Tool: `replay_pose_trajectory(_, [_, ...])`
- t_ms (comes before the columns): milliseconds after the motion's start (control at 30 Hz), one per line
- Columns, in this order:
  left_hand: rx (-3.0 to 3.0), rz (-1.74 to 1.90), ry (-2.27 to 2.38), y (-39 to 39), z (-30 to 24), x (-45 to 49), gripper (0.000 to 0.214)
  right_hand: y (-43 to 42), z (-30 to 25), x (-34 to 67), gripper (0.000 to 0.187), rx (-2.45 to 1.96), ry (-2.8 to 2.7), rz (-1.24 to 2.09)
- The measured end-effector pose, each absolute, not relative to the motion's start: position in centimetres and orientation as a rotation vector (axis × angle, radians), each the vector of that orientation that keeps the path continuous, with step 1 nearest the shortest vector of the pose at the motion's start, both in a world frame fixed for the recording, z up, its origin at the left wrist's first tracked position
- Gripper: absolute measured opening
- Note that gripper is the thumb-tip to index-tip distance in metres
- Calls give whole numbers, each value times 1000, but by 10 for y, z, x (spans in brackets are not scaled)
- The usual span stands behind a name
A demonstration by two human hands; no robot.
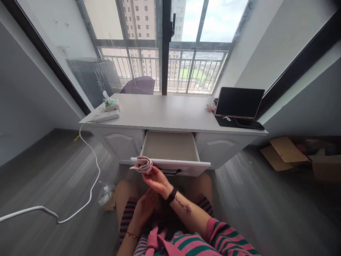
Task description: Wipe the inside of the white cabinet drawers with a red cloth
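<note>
My right hand [159, 180], with a dark band on its wrist, is closed on a rolled or folded pale pink cloth [144, 164]. It holds the cloth at the left end of the front panel of a pulled-out white drawer [191, 166]. What kind of cloth it is, I cannot make out. The drawer's beige bottom [170, 146] lies bare in view. Below my right wrist, close to my lap, is my left hand [147, 203]. Its fingers are mostly hidden behind the right hand.
On the white cabinet top [165, 112] stand a black-screened monitor [241, 102] at right and a power strip [106, 116] at left. A white cable [93, 185] crosses the floor. Cardboard boxes [287, 153] lie at right; a plastic bag [106, 193] rests beside my left leg.
</note>
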State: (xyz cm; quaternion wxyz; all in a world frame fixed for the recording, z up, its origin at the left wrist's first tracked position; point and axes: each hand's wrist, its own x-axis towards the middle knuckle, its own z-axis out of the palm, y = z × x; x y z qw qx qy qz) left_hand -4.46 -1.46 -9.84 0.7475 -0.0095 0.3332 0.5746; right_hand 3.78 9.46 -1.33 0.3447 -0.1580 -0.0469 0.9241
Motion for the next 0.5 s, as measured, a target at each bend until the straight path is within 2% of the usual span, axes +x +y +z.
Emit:
replay_pose_trajectory(233, [190, 1251, 687, 62, -71, 10, 22, 86, 20, 134, 29, -416, -135, 2264])
replay_pose_trajectory(500, [250, 1242, 777, 69, -62, 13, 11, 86, -1, 246, 32, -728, -647, 1811])
